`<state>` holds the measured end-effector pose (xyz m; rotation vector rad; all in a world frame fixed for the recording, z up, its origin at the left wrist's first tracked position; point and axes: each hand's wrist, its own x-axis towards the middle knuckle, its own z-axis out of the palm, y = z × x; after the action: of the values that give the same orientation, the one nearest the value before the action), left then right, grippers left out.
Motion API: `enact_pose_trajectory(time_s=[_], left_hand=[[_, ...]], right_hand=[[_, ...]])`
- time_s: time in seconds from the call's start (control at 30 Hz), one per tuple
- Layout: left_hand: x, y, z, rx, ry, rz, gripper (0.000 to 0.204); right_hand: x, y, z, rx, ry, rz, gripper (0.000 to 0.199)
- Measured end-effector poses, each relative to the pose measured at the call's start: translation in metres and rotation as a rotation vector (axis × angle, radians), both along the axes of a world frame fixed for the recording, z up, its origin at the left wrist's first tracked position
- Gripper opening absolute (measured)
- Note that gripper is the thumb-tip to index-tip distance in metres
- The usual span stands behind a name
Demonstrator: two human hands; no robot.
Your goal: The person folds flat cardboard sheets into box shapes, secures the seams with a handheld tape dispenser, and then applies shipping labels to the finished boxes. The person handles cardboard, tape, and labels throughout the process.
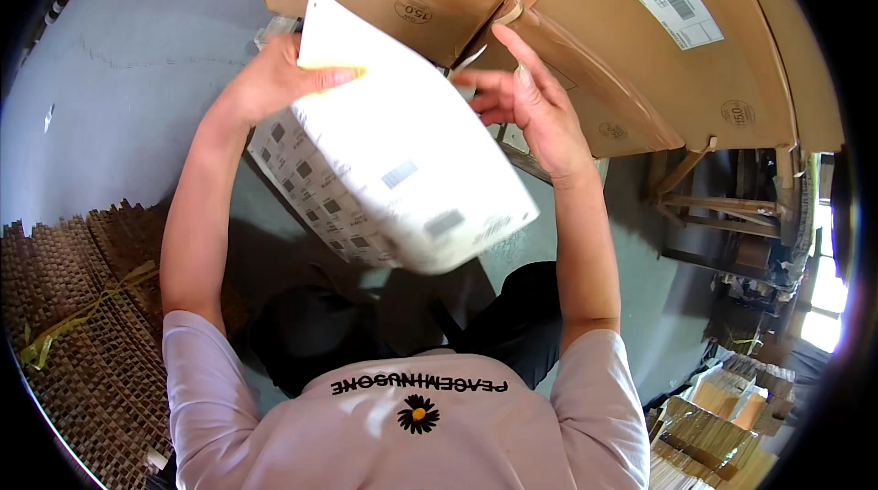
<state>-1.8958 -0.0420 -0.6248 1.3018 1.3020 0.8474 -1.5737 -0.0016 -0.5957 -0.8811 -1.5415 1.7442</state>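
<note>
My left hand (274, 79) grips the upper corner of a white padded mailing bag (412, 161) with printed barcode labels, holding it tilted in front of me. A yellow patch shows under my thumb. My right hand (530, 101) is raised just beyond the bag's upper right edge with fingers spread, and whether it touches the bag I cannot tell. Beneath the bag, a white sheet (311, 188) printed with small square codes shows at the left.
Large brown cardboard boxes (640, 60) stand close ahead. A stack of brown honeycomb paper (82, 307) with a yellow strap lies at lower left. Wooden pallet parts (722, 207) and flat card stacks (713, 426) sit at right. The floor is grey concrete (119, 60).
</note>
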Motion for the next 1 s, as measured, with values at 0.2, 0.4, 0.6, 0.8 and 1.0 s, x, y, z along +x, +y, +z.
enact_pose_trajectory(time_s=[0.2, 0.4, 0.6, 0.8, 1.0], left_hand=[[0.054, -0.03, 0.016, 0.132, -0.246, -0.15, 0.07], [0.061, -0.024, 0.002, 0.074, -0.245, -0.064, 0.033], [0.044, -0.027, 0.01, 0.11, -0.227, 0.093, 0.03], [0.037, -0.028, 0.014, 0.163, -0.099, 0.089, 0.029], [0.031, -0.033, 0.014, 0.243, -0.113, -0.012, 0.038]], right_hand=[[-0.016, -0.008, 0.008, 0.186, -0.058, 0.137, 0.078], [-0.021, -0.02, 0.009, 0.13, 0.124, 0.09, 0.06], [0.009, -0.009, 0.024, 0.358, -0.338, -0.246, 0.043], [-0.002, -0.036, 0.041, 0.066, -0.299, 0.272, 0.038], [-0.004, -0.039, 0.037, 0.157, -0.342, 0.243, 0.033]])
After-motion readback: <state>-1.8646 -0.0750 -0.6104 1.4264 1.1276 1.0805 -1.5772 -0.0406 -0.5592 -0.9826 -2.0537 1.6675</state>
